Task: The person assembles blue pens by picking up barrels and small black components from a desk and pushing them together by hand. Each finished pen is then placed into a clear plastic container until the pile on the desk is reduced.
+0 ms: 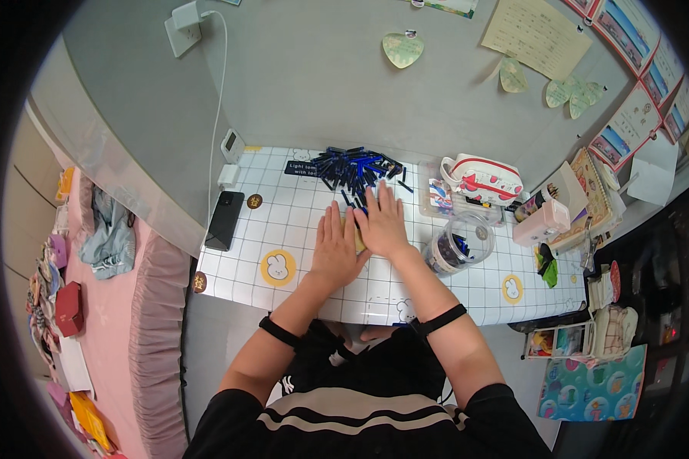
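Note:
My left hand [334,249] lies flat on the white gridded table cover [429,294], its fingers stretched toward the far side. My right hand [383,226] rests beside it, also flat with fingers extended, its thumb side close to the left hand. Just beyond the fingertips spreads a pile of small dark blue and black sticks [356,167], which look like pen ink cartridges. A few loose ones lie near my right fingers. Right of my right hand stands a clear round plastic jar [445,249] with more of the dark sticks inside. Neither hand visibly holds anything.
A black phone [226,220] lies at the table's left edge, near a white charging cable [220,99]. To the right are a white and red pencil case [484,177], a pink box [542,222] and upright books [589,191]. A pink bed [115,306] stands left.

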Available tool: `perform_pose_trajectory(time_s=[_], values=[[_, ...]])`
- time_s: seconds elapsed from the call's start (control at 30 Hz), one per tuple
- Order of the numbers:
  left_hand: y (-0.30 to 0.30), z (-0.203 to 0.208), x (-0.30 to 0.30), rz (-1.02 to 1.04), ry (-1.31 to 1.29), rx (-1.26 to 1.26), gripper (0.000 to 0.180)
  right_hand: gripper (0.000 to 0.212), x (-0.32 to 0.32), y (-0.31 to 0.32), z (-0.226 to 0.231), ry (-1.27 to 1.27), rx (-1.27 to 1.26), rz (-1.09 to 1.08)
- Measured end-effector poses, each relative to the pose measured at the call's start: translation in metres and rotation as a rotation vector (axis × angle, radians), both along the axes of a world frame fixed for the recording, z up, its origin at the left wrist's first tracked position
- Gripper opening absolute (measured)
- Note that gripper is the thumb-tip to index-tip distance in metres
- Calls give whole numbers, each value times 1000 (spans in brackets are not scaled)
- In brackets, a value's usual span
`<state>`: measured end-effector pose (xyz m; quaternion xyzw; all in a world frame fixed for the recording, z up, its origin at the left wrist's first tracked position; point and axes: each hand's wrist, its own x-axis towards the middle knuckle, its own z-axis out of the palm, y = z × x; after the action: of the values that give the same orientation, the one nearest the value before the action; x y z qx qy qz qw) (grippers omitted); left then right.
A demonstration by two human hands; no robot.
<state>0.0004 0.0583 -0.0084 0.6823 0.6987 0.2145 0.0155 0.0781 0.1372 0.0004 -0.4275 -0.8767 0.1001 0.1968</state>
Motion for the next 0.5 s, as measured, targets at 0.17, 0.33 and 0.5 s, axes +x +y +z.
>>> perform_pose_trajectory(time_s=[0.17, 0.33, 0.5], values=[[-5, 8, -6, 23, 29, -113, 69, 40, 4, -13, -1, 29, 54, 211], [-19, 7, -6, -58, 35, -142, 67, 41, 18, -26, 1, -39, 98, 330], [-35, 3, -1, -85, 58, -51, 61, 48, 31, -39, 6, 49, 20, 369]])
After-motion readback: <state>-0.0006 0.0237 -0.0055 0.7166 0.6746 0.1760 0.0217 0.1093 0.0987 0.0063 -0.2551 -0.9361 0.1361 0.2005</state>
